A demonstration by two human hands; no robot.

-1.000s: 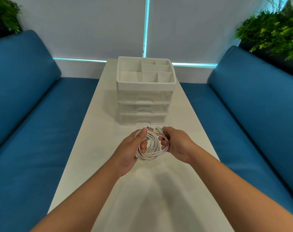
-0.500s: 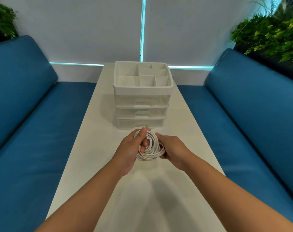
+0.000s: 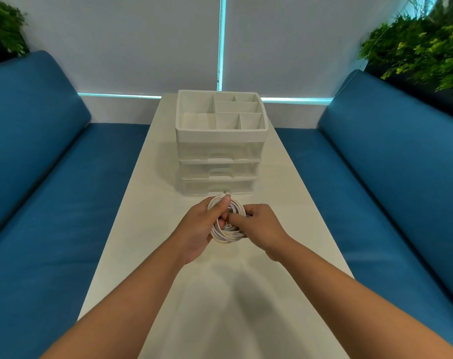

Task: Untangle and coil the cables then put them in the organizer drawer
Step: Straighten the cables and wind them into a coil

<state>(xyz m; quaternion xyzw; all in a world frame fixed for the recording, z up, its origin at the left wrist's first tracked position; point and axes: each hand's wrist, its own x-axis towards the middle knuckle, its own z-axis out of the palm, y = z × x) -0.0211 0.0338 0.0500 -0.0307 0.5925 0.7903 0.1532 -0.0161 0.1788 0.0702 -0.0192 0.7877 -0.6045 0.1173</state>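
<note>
Both hands clamp white cable coil [image 3: 226,233] over worktop [image 3: 142,229], near organizer [image 3: 221,161], drawers closed. Left hand [image 3: 198,229] covers coil's left; right hand [image 3: 263,228] hides right. Plug ends hard to see.

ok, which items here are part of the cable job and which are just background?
Job:
- coiled white cable
- left hand
- right hand
- drawer organizer

Background:
- white table
- blue benches
- plants
</note>
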